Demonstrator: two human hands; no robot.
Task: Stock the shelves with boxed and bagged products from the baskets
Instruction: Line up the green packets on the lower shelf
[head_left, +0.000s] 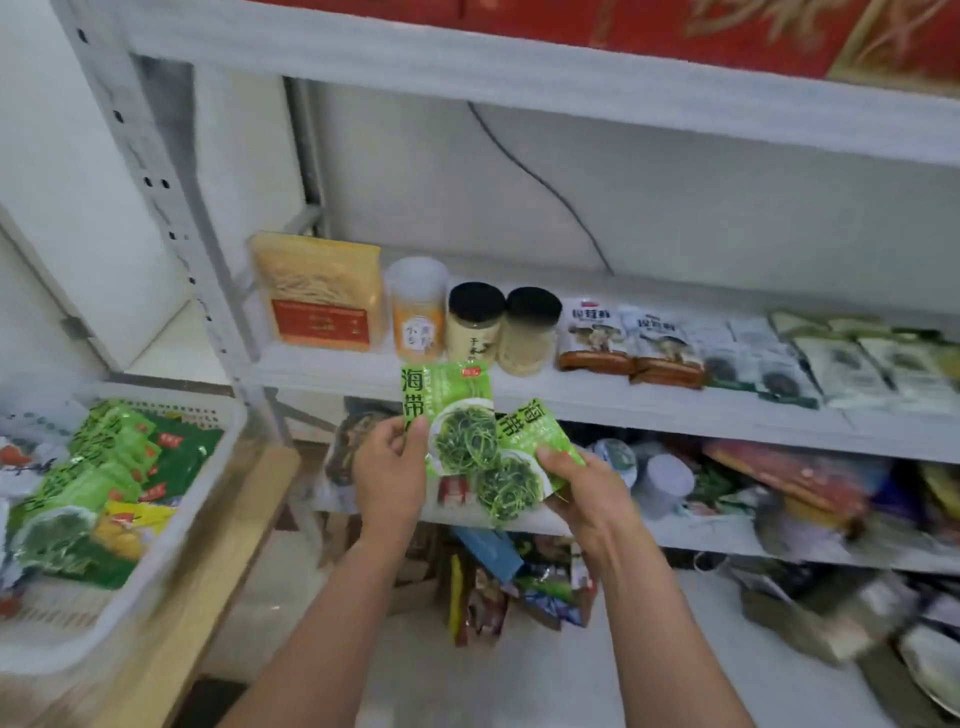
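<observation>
1. My left hand (389, 467) pinches one green seaweed packet (449, 410) by its lower left edge, thumb on the front, and holds it upright.
2. My right hand (587, 493) grips a second green packet (527, 441) at its lower right corner. This one is tilted and overlaps the first; I cannot tell which lies in front.
3. Both packets are in the air, just in front of and a little below the lip of the middle shelf (571, 402). Neither is set down yet.
4. Done so far, as I judge it: the middle shelf carries a row of goods. There is a yellow bag (322, 291) at the left, an orange-labelled tub (418, 312), two black-lidded jars (475, 322), then mushroom packets (592, 338) and paler packets running off to the right. I cannot tell which of these came from the baskets.
5. Left to do: the white basket (156, 571) at my left holds a good pile of green packets (104, 457), plus a yellow one and others at the blurred edge. I would call the job well short of finished.
6. The lower shelf (701, 540) looks crowded, but it is too blurred for me to name what is on it.
7. A bare strip runs along the front of the middle shelf before the jars. It looks to me the likely place for these two.
</observation>
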